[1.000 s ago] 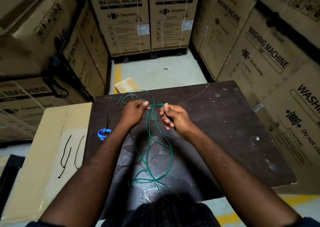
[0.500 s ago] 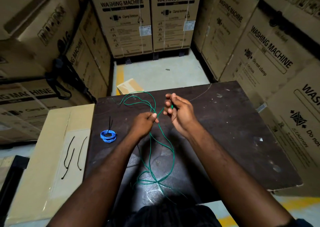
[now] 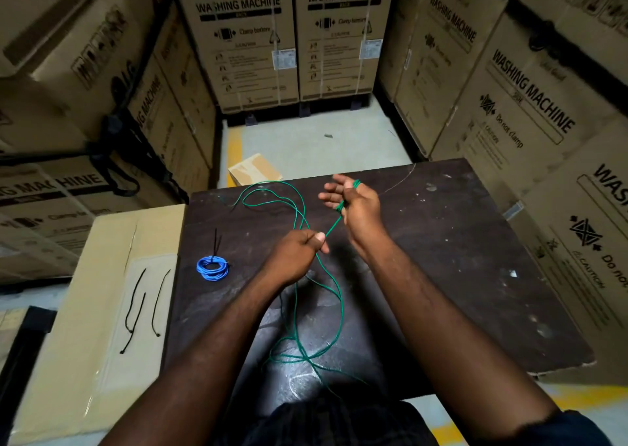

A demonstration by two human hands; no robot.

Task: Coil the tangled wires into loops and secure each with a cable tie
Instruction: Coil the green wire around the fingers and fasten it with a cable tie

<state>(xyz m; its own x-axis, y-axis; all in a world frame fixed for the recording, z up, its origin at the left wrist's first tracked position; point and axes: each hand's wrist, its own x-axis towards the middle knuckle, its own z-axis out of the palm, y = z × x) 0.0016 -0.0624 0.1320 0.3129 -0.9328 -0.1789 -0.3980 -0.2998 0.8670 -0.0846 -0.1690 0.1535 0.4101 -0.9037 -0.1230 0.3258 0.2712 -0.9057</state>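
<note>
A long green wire (image 3: 334, 296) lies loose on the dark table (image 3: 458, 258), looping at the far side and tangling near the front edge. My left hand (image 3: 299, 250) pinches the wire between thumb and fingers. From there it runs taut to my right hand (image 3: 356, 204), where it is wound around the extended fingers. A blue wire (image 3: 212, 268) sits coiled at the table's left, bound by a black cable tie (image 3: 216, 243) whose tail sticks up.
Three loose black cable ties (image 3: 136, 309) lie on a flat cardboard box (image 3: 85, 343) left of the table. Tall washing-machine cartons (image 3: 526, 105) wall in the area on all sides. A small carton (image 3: 255, 170) sits on the floor beyond the table.
My right hand has moved up and away from me, with the green wire now wound around its fingers. My left hand slid toward me along the wire, pulling the span taut.
</note>
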